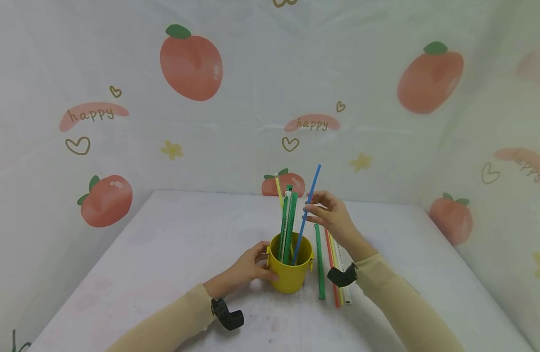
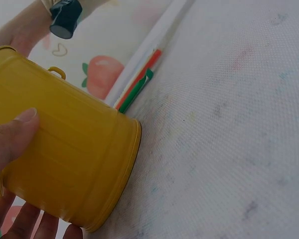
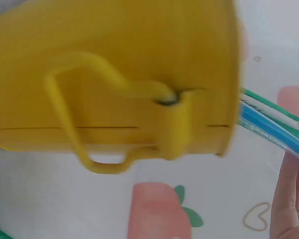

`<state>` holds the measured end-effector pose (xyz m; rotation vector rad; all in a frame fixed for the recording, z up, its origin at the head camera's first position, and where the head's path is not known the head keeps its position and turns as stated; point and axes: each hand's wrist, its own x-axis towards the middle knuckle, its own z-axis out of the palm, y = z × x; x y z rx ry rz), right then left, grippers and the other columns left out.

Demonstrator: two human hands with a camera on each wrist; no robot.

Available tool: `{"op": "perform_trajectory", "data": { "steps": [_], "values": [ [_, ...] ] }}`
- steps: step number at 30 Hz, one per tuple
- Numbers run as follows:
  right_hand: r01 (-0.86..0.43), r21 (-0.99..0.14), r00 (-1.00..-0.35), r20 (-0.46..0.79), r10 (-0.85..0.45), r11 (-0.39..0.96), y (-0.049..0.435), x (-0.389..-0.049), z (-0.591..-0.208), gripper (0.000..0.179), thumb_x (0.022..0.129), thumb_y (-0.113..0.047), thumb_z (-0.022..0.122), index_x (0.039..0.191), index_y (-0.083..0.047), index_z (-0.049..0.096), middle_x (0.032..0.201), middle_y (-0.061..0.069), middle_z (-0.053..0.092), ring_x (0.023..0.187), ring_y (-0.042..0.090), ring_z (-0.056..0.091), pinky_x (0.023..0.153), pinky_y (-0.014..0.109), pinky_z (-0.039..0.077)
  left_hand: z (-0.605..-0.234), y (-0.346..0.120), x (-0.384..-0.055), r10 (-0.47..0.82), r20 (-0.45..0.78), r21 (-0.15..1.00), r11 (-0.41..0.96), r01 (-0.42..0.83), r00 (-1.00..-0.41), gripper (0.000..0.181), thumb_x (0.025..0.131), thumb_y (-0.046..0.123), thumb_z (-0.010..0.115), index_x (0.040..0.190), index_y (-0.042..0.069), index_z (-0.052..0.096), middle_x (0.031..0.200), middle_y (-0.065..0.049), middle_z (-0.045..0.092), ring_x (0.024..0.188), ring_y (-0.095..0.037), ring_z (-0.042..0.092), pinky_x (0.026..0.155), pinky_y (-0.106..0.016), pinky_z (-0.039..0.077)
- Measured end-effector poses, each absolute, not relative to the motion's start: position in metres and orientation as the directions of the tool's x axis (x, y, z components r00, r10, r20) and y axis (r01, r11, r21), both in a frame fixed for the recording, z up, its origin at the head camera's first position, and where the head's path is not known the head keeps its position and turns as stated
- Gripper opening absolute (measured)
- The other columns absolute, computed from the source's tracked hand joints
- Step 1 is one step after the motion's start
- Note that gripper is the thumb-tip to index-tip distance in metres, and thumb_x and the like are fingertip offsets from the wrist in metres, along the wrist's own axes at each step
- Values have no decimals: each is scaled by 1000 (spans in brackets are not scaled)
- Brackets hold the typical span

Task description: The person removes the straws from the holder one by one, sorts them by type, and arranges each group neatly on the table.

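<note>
A small yellow metal bucket with side handles stands upright on the table. My left hand holds it from the left, its thumb on the near wall and the fingers round the other side. Above the rim, my right hand pinches a blue straw between thumb and fingers. This straw slants, its lower end inside the bucket's mouth. Several green-and-white wrapped straws lean together in the bucket, with a thin yellow straw behind them. In the right wrist view the bucket's wall fills much of the frame.
Right of the bucket, a green straw, a red straw and a white-wrapped straw lie lengthwise on the white table, with some yellow between them. Behind rises a white backdrop printed with fruit.
</note>
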<state>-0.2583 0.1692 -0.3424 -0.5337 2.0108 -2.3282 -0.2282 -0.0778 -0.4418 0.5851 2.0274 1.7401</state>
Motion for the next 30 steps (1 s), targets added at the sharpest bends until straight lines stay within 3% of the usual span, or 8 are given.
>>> {"op": "perform_trajectory", "data": {
  "steps": [25, 30],
  "values": [
    [-298, -927, -923, 341, -179, -229, 181, -261, -306, 29, 88, 3, 57, 109, -15, 52, 95, 5, 51, 90, 17, 59, 78, 34, 54, -439, -77, -227, 548, -31, 987, 150, 61, -836, 66, 73, 12, 78, 130, 11, 44, 129, -5, 48, 123, -27, 43, 104, -48, 33],
    [-310, -906, -922, 360, -141, -289, 190, -262, -298, 30, 88, 2, 57, 114, -10, 49, 96, 6, 53, 92, 19, 59, 79, 33, 54, -440, -77, -227, 549, -32, 987, 151, 61, -835, 67, 73, 13, 78, 130, 11, 43, 130, -6, 47, 123, -26, 43, 104, -47, 33]
  ]
}}
